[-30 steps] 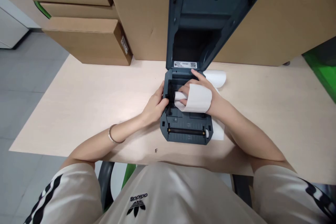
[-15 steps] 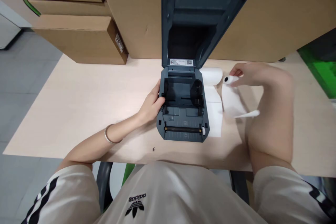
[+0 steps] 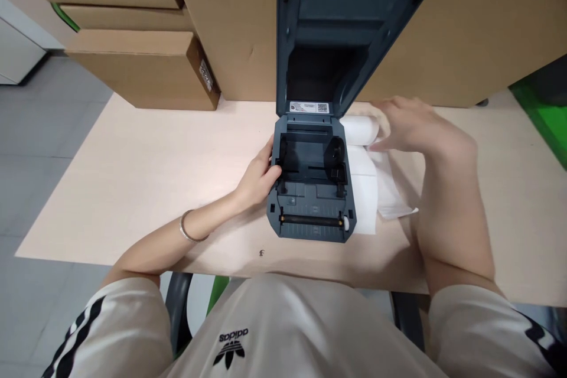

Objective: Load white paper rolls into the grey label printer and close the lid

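A dark grey label printer (image 3: pixel 312 201) stands on the table with its lid (image 3: pixel 339 18) raised. Its inner bay holds no roll, and a black roller crosses the front. My left hand (image 3: pixel 259 176) grips the printer's left side, thumb over the rim and fingers partly hidden. To the right of the printer lies a white paper roll (image 3: pixel 359 130), its unrolled strip (image 3: pixel 364 189) running toward me. My right hand (image 3: pixel 405 124), slightly blurred, is at this roll's right end with thumb and fingers apart. Another loose white paper strip (image 3: pixel 390 192) lies below that hand.
Large cardboard boxes (image 3: pixel 233 29) line the back of the table (image 3: pixel 177 153). A smaller flat carton (image 3: pixel 146 74) stands at the back left. A tiny dark piece (image 3: pixel 261 253) lies near the front edge. Something green (image 3: pixel 547 115) is at the far right.
My right hand has let go of the smaller paper roll and moved left to the bigger one. The loose strip has settled lower on the table. My left hand stays on the printer.
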### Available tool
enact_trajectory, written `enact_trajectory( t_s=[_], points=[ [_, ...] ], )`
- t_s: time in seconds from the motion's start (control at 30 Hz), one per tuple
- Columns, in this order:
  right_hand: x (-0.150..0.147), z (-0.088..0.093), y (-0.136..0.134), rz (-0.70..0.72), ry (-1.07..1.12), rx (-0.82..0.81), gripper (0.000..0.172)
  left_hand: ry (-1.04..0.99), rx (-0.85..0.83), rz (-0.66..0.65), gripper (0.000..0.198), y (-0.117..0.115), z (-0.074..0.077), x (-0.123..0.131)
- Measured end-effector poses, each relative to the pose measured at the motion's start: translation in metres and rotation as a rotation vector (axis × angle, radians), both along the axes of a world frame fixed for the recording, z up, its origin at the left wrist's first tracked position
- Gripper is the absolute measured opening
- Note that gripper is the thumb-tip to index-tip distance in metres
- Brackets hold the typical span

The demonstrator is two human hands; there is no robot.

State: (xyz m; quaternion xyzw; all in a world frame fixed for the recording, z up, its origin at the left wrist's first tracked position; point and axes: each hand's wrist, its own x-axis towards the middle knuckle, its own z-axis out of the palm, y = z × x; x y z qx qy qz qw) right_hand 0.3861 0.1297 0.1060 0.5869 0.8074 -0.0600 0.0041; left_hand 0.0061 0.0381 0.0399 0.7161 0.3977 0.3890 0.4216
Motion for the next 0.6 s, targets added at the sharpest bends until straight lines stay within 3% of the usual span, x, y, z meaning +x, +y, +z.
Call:
enact_trajectory(
  t_s=[0.1, 0.2, 0.37, 0.5, 0.6],
  points=[
    [-0.030, -0.008, 0.003, 0.115, 0.065, -0.006, 0.077, 0.012, -0.011, 0.007, 0.082, 0.001, -0.002, -0.001],
    [-0.049, -0.007, 0.005, 0.109, 0.092, -0.052, 0.068, 0.018, -0.007, 0.007, 0.083, 0.002, -0.003, -0.001],
    [-0.034, 0.037, -0.024, 0.056, 0.144, 0.040, 0.062, -0.007, -0.003, -0.006, 0.085, 0.001, -0.002, 0.000],
    [-0.027, 0.078, -0.066, 0.189, 0.240, 0.240, 0.066, -0.018, -0.009, 0.015, 0.085, -0.001, -0.001, 0.001],
    [-0.047, 0.088, -0.088, 0.285, 0.368, 0.332, 0.075, -0.030, -0.003, 0.015, 0.085, -0.001, -0.001, 0.001]
  ],
)
